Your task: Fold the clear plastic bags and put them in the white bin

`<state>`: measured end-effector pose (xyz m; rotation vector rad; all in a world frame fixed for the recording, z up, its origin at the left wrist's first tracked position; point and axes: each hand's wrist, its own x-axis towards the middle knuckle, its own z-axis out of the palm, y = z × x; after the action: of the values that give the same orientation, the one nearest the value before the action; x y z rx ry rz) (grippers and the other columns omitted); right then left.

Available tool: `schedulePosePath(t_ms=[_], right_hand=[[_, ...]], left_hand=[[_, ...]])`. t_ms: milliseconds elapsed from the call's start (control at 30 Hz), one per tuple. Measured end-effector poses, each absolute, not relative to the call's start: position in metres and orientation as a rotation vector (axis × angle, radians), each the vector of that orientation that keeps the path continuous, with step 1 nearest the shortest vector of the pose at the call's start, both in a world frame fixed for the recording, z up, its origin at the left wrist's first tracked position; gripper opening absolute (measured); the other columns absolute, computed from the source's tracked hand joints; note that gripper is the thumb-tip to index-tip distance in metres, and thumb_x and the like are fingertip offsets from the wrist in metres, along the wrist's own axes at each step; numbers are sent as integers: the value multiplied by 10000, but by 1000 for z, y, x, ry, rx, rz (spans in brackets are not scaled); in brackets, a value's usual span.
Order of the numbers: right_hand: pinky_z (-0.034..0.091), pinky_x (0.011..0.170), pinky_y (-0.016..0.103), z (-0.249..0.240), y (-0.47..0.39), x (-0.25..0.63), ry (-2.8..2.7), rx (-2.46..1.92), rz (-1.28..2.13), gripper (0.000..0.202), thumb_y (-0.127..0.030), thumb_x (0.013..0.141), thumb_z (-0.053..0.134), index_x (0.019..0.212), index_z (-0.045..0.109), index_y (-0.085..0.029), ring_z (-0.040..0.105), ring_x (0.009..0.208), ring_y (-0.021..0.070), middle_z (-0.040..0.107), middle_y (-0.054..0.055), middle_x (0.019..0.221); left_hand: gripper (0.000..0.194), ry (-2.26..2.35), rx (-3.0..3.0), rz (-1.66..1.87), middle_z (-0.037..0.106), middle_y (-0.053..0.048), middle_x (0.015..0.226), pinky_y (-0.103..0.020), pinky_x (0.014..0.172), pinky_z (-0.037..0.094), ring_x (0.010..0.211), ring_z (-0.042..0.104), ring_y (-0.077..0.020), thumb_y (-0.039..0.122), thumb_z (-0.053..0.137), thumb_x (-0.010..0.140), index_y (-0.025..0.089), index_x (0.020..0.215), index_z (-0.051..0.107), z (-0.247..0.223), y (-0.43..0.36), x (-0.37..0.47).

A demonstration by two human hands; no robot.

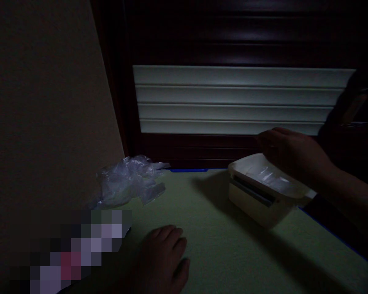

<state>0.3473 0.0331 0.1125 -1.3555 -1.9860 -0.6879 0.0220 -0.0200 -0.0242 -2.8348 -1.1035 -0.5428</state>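
The person's two hands are well apart. The left hand (162, 257) lies palm down by the near edge of the desk (214, 249), fingers slightly spread and nothing seen in its grasp. The right hand (286, 149) hangs over the white box (251, 208), fingers bent downward; whether they grip anything cannot be told, since their tips are in shadow.

The box sits toward the far right corner of the desk, with clear plastic (272, 179) inside and a grey strip (253, 191) along one side. Crumpled clear wrapping (125, 183) lies at the far left corner, close to the wall (49, 102). Beyond the far edge stands a dark door (187, 145) with pale slats (233, 96).

The box looks near enough to the right edge that a knock from the right wrist could tip or push it off. The light wrapping could slide off the desk if brushed, and the dim light makes a missed grasp likelier.

No brand or writing can be read; a blurred patch (92, 245) hides whatever is at the near left.
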Motion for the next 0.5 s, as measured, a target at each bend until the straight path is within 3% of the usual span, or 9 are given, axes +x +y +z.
schedulePosePath(t_ms=[133,367,500], right_hand=[[349,563,310,93,15,266,-2184,-1281,-758,175,-182,831,434,842,608,-166,526,682,217,584,100,795],[432,707,256,12,66,174,-2533,-1112,-308,237,-103,827,484,1033,592,-148,589,843,168,634,80,971],[463,765,292,-17,98,147,-2579,-1065,-204,217,-173,884,475,1079,568,-150,589,901,166,625,68,1022]], left_hand=[[215,-1391,-2623,-351,618,-111,976,-416,791,454,909,553,-266,241,454,817,159,913,628,-22,-4,12],[323,-1614,-2413,-197,612,-141,867,-396,699,457,842,557,-290,300,379,867,98,876,631,-21,19,1],[332,-1622,-2398,-177,616,-153,874,-389,704,455,839,560,-286,294,376,867,86,889,634,-23,16,3]])
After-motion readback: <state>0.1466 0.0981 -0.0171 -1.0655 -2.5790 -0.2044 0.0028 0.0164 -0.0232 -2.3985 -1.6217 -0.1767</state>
